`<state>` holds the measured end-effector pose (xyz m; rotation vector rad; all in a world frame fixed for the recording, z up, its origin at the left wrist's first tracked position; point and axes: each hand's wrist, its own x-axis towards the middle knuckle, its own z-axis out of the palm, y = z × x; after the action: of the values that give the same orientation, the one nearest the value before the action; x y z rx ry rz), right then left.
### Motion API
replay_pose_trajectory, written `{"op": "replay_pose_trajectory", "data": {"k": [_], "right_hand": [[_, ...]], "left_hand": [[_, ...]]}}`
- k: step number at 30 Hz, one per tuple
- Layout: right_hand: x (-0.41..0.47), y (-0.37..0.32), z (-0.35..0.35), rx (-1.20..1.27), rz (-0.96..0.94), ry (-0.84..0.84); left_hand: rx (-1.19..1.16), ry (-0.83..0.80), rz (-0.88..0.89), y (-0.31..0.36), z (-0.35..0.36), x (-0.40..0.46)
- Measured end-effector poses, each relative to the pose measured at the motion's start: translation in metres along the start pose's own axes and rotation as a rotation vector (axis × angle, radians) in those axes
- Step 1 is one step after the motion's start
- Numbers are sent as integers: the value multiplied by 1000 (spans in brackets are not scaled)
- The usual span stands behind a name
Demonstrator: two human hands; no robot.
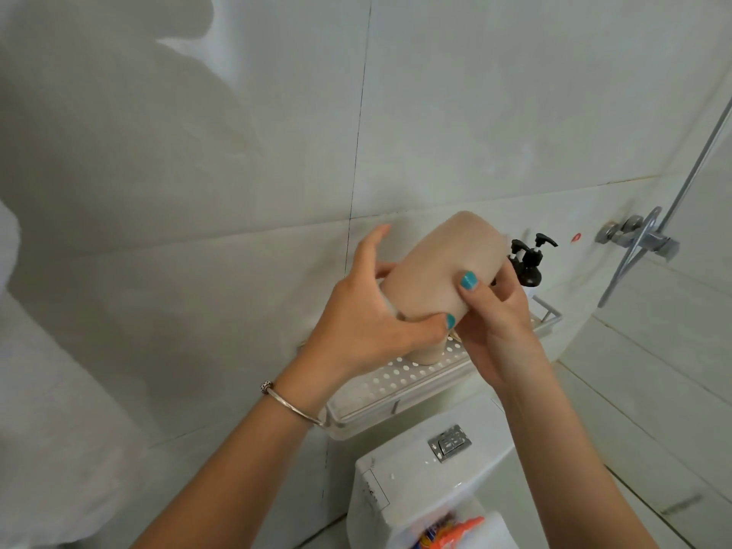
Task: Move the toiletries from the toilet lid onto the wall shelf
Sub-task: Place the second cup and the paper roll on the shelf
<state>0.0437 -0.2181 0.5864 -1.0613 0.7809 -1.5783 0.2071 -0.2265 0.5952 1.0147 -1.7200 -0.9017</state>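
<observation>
- A pale pink cup (439,263) is held tilted above the wall shelf (400,390), its long axis running from lower left to upper right, with the closed rounded base pointing up toward the tiled wall (198,152) and the mouth pointing down and left.
- The left hand (364,311) is wrapped around the cup's lower end, thumb pressed against its side; what lies at the mouth is covered by the fingers and cannot be made out.
- The right hand (495,322) is closed on the cup from the right, thumb laid across its front; its other fingers are hidden behind the cup.
- A second pink object (152,352) is seen on the perforated shelf just under the left hand, mostly covered.
- Dark pump bottles (528,263) are partly hidden behind the cup and right hand at the shelf's far end.
- An orange-and-blue item (451,528) on the toilet (416,477) is cut off by the lower edge, and what it is cannot be told.
</observation>
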Motion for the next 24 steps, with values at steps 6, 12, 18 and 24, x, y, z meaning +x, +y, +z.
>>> {"op": "replay_pose_trajectory", "data": {"k": [6, 12, 18, 24], "right_hand": [[-1, -4, -6, -295, -83, -56], [-3, -10, -18, -568, -125, -215], [-5, 15, -28, -653, -163, -161], [4, 59, -46, -829, -160, 63]], "left_hand": [[3, -64, -2, -8, -5, -2], [85, -67, 44, -22, -7, -14], [203, -53, 51, -46, 4, -22], [170, 73, -56, -81, 17, -32]]}}
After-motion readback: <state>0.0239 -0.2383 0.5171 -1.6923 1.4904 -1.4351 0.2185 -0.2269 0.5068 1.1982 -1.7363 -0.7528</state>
